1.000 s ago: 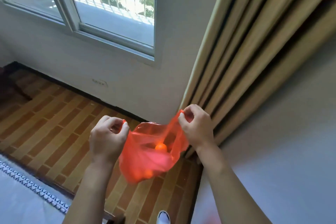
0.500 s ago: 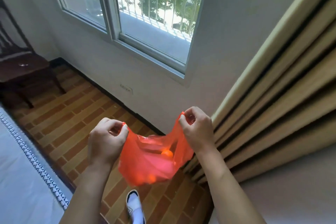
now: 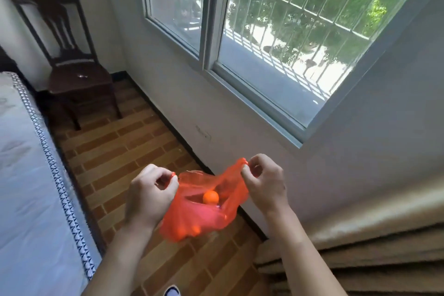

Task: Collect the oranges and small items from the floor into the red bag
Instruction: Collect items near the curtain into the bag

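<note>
Bedroom corner, brick-pattern brown tiled floor [image 3: 125, 151] running along a white wall under a big sliding window with white bars [image 3: 276, 38]. Far left of the grip: white mattress edge with black-and-white patterned trim [image 3: 48, 151]; beyond it, a dark wooden chair [image 3: 72, 60] stands against the wall. Left hand [image 3: 149, 196] is held out in front of the body, fingers curled, thumb and fingers pinching the left handle of the thin translucent red plastic bag [image 3: 204, 218]. Bag hangs between the two hands, above the floor, mouth pulled open and facing up toward the camera. Inside the mouth, between the two grips, sits one small round orange [image 3: 211, 197], plainly visible; lower down, more orange lumps show through the plastic at the bag's bottom, count cannot be told. Something small and dark is just beside the orange, too small to identify. Right hand [image 3: 263, 184] is a bit higher than the left, fingers curled, pinching the right handle, plastic bunched at the fingertips. Below the bag, at the bottom frame edge, tip of a white shoe [image 3: 172, 292]. Right of the grip and lower: beige pleated curtain [image 3: 360, 235] bunched in folds against the wall.
</note>
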`<state>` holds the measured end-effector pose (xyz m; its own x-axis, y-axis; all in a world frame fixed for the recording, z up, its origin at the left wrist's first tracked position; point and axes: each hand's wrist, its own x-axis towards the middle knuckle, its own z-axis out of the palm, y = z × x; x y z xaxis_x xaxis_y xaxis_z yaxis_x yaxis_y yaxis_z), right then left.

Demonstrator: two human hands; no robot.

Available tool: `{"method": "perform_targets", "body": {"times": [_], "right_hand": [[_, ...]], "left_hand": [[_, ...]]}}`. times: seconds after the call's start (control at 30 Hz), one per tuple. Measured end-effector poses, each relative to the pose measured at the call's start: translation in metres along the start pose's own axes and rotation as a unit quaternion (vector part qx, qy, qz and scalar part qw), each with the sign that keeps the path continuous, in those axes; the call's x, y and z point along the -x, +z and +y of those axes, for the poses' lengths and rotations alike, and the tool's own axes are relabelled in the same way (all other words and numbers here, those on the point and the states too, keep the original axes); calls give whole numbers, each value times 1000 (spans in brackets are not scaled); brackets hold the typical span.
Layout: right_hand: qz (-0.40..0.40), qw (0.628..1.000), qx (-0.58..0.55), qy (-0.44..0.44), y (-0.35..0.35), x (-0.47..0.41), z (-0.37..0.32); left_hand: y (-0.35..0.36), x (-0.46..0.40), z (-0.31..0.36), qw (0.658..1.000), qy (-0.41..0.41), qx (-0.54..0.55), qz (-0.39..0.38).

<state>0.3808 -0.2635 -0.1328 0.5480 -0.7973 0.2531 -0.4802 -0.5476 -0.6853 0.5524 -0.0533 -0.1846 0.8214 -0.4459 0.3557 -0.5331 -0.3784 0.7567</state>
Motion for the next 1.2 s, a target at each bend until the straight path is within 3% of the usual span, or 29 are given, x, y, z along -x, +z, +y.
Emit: {"method": "perform_targets", "body": {"times": [0.57,0.87,1.0,1.2], "right_hand": [[-137,987,-71,-55,140,-129,-69],[-273,953,-79,-106,239,-203,-83],[-319,935,-68,-136,280,-228,-93],[-355,920,-50,-158,334,-238,-110]], "left_hand": [[-27,-96,-86,989,-101,-58,90],[-30,-128,-122,960,-216,-140,114],[-46,-129,-156,941,-276,-123,155],[-63,-125,-200,930,-300,-140,161]]}}
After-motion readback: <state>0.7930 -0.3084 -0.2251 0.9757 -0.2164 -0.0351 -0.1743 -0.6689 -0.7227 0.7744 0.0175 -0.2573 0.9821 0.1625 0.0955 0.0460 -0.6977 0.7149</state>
